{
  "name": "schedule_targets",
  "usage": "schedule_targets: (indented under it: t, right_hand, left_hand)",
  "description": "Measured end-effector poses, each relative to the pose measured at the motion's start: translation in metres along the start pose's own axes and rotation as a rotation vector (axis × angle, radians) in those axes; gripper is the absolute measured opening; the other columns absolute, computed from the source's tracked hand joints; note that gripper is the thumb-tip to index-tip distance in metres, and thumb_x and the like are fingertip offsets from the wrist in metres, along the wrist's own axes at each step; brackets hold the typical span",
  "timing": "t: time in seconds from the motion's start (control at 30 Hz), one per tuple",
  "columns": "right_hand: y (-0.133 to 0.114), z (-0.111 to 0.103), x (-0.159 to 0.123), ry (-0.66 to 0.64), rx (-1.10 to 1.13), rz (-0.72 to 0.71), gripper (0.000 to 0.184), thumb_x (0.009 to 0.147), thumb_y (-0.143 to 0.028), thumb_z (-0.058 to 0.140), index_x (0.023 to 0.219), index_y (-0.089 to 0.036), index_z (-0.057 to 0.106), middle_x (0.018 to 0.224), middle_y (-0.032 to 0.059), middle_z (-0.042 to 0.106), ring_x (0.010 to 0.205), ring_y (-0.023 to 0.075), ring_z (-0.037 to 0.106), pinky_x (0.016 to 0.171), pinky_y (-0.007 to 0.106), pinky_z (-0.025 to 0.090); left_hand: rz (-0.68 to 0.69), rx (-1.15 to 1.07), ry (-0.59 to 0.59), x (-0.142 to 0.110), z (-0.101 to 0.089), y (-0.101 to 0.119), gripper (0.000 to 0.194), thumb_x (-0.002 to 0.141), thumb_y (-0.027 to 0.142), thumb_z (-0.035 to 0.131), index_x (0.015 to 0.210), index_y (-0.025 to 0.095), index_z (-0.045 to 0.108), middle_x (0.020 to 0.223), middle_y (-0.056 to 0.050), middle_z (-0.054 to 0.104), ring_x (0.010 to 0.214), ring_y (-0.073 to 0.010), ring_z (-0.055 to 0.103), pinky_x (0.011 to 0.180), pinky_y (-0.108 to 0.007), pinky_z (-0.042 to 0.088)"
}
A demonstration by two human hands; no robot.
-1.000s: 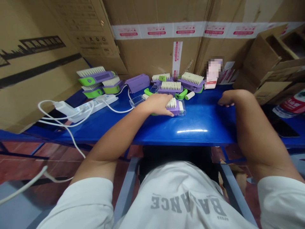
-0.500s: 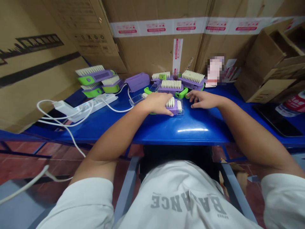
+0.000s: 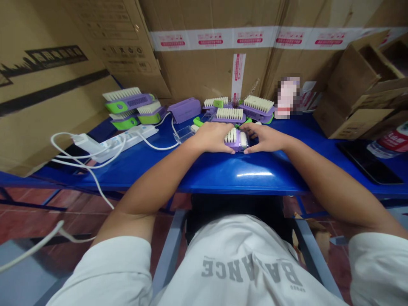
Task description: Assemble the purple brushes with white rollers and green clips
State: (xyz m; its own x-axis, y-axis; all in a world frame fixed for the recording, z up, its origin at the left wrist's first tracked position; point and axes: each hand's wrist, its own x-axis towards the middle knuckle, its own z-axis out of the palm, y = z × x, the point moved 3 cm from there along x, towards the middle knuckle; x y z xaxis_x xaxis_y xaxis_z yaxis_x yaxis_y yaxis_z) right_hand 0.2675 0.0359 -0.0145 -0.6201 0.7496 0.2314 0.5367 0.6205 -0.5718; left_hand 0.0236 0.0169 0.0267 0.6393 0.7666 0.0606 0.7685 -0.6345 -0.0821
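Note:
A purple brush with white bristles [image 3: 235,139] lies in a clear plastic case on the blue table [image 3: 223,170]. My left hand [image 3: 213,137] covers its left end, fingers curled over it. Against its right end rests my right hand [image 3: 265,138], fingers bent round the case. Behind them stand more purple and green brushes [image 3: 230,114], and another group of brushes [image 3: 134,108] is piled at the far left.
A white power strip [image 3: 127,139] with cables runs along the left of the table. Large cardboard boxes [image 3: 210,51] wall the back and left. Open cartons [image 3: 360,85] stand at the right, with a dark phone [image 3: 369,161] lying flat beside them.
My right hand has swept in from the far right of the table to the brush's right end. The left hand has stayed on the brush.

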Motion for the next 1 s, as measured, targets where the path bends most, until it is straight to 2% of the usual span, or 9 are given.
schedule_targets:
  t: [0.17,0.3,0.53,0.8,1.0]
  right_hand:
    - [0.002,0.000,0.000,0.132,0.036,-0.059,0.095,0.073,-0.065,0.103,0.153,-0.024,0.073,0.136,0.0143,0.083,0.107,0.0356,0.083,0.099,0.060,0.075]
    - [0.005,-0.001,-0.002,0.191,0.013,-0.082,0.093,0.073,-0.065,0.103,0.152,-0.024,0.077,0.126,0.0117,0.084,0.101,0.0343,0.083,0.101,0.061,0.073]
    - [0.004,-0.001,-0.002,0.201,-0.020,-0.099,0.091,0.073,-0.061,0.103,0.152,-0.023,0.079,0.123,0.0121,0.087,0.102,0.0364,0.084,0.101,0.062,0.073]
    - [-0.005,-0.001,-0.003,0.202,0.001,-0.027,0.094,0.070,-0.061,0.104,0.152,-0.023,0.080,0.132,0.0125,0.087,0.105,0.0370,0.084,0.105,0.062,0.072]
    - [-0.016,-0.006,-0.005,0.190,-0.044,-0.033,0.093,0.071,-0.062,0.102,0.155,-0.025,0.080,0.142,0.0123,0.086,0.108,0.0379,0.083,0.107,0.060,0.071]
  left_hand:
    - [-0.006,0.009,0.092,0.000,-0.001,0.002,0.073,0.096,0.067,0.088,0.149,0.021,0.069,0.150,-0.016,0.082,0.143,-0.0409,0.077,0.108,-0.045,0.061]
    - [-0.008,0.019,0.101,-0.002,-0.002,0.004,0.071,0.097,0.067,0.087,0.147,0.020,0.070,0.147,-0.016,0.083,0.141,-0.0410,0.077,0.106,-0.044,0.060]
    - [-0.006,0.038,0.110,0.000,-0.001,0.004,0.070,0.096,0.066,0.089,0.145,0.020,0.071,0.144,-0.017,0.084,0.140,-0.0416,0.078,0.105,-0.044,0.060]
    - [-0.004,0.036,0.143,-0.001,0.000,0.006,0.069,0.095,0.064,0.090,0.145,0.021,0.073,0.144,-0.016,0.085,0.137,-0.0430,0.079,0.106,-0.047,0.060]
    - [0.027,0.041,0.179,-0.002,0.002,0.008,0.076,0.096,0.059,0.091,0.155,0.017,0.071,0.149,-0.019,0.082,0.142,-0.0438,0.077,0.111,-0.049,0.059]
